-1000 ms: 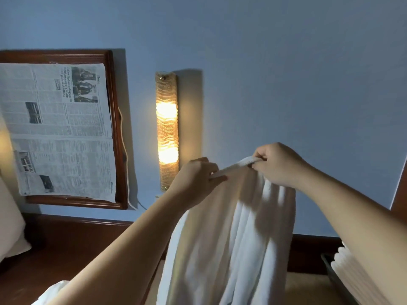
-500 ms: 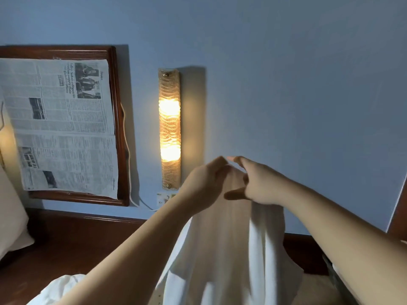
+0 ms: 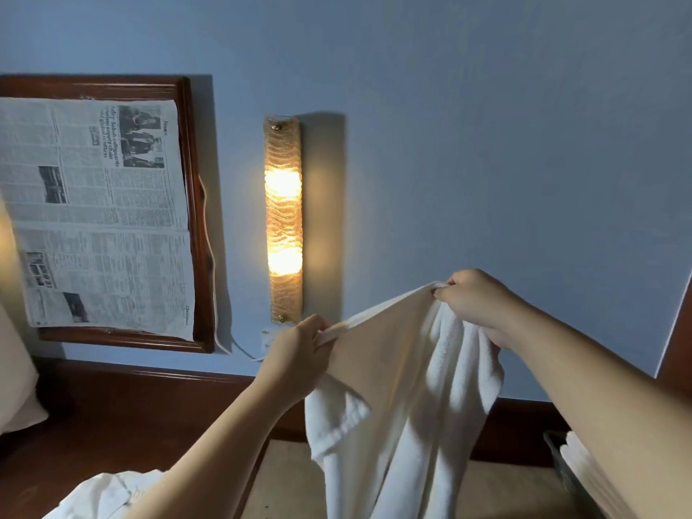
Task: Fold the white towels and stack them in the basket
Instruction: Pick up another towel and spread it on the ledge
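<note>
A white towel (image 3: 404, 406) hangs in the air in front of me, held up by its top edge. My left hand (image 3: 296, 354) pinches that edge at the lower left. My right hand (image 3: 472, 297) pinches it higher up at the right, so the edge slopes between them. The rest of the cloth drops in loose folds out of the bottom of the view. At the lower right edge a dark basket (image 3: 560, 458) shows its rim, with folded white towels (image 3: 588, 470) stacked inside, partly hidden by my right forearm.
A lit wall lamp (image 3: 282, 219) hangs on the blue wall behind the towel. A wood-framed panel covered with newspaper (image 3: 93, 211) is at the left. A dark wooden headboard (image 3: 131, 413) runs below, a pillow (image 3: 15, 387) at far left, white cloth (image 3: 101, 496) at bottom left.
My hands, close together at the top edge before, have moved apart along it. The left hand dropped lower left, the right shifted right, and the towel's edge is now stretched between them.
</note>
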